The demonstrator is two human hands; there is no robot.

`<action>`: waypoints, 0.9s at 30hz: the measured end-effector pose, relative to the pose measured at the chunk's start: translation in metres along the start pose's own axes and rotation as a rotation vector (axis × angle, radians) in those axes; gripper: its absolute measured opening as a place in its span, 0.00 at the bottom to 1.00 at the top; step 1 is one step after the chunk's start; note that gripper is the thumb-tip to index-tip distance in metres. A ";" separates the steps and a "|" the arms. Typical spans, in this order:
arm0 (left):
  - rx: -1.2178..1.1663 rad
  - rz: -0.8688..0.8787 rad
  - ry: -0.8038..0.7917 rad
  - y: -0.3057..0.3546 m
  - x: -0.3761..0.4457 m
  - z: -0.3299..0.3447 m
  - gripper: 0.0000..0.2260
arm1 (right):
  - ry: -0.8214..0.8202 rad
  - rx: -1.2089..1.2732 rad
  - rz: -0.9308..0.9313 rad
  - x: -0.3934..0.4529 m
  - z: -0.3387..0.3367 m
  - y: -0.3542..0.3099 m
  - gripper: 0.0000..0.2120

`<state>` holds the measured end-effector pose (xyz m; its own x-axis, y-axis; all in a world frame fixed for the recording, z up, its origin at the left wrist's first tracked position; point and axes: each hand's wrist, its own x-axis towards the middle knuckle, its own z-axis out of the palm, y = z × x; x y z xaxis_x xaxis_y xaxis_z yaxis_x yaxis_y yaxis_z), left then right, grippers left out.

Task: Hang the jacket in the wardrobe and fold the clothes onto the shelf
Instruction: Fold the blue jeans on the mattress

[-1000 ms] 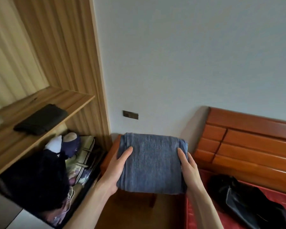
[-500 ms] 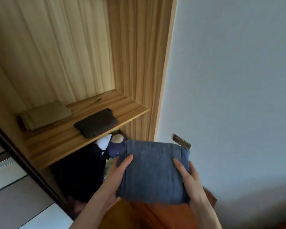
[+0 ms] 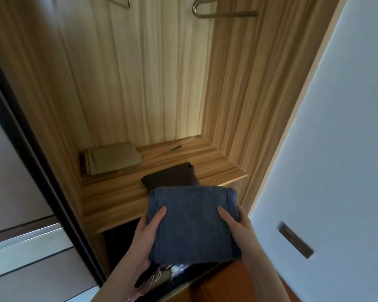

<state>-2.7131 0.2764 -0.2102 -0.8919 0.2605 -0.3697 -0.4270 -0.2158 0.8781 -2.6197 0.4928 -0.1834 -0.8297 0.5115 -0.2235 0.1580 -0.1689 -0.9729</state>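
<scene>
I hold a folded blue denim garment (image 3: 192, 223) flat in front of the wardrobe. My left hand (image 3: 146, 236) grips its left edge and my right hand (image 3: 238, 227) grips its right edge, thumbs on top. Its far edge hangs over the front of the wooden shelf (image 3: 118, 199). A folded dark brown garment (image 3: 170, 175) lies on the shelf just beyond it, partly hidden. A folded tan garment (image 3: 111, 158) rests at the shelf's back left.
Metal hangers (image 3: 223, 12) hang at the top of the wardrobe. A dark sliding door frame (image 3: 42, 171) runs down the left. Mixed items (image 3: 162, 273) fill the space under the shelf. A wall plate (image 3: 296, 239) sits on the grey wall at right.
My view has swung left and up from the bed to the wardrobe. Both hands have carried the denim garment up to the shelf's front edge.
</scene>
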 end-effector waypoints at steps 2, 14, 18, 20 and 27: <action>0.000 0.035 0.007 0.014 0.019 -0.006 0.25 | -0.022 0.008 -0.023 0.022 0.017 -0.007 0.18; -0.080 0.067 0.142 0.048 0.125 0.008 0.24 | -0.107 -0.100 -0.044 0.159 0.061 -0.045 0.12; -0.096 0.073 0.239 0.054 0.163 0.019 0.23 | -0.156 -0.132 -0.042 0.210 0.070 -0.050 0.14; -0.100 0.066 0.268 0.056 0.179 0.021 0.27 | -0.198 -0.133 -0.031 0.234 0.075 -0.047 0.14; -0.026 0.127 0.334 0.044 0.235 0.022 0.26 | -0.265 -0.178 0.031 0.311 0.084 -0.018 0.26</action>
<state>-2.9383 0.3492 -0.2517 -0.9357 -0.0912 -0.3408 -0.3095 -0.2515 0.9170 -2.9251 0.5845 -0.2300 -0.9298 0.2672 -0.2532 0.2574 -0.0195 -0.9661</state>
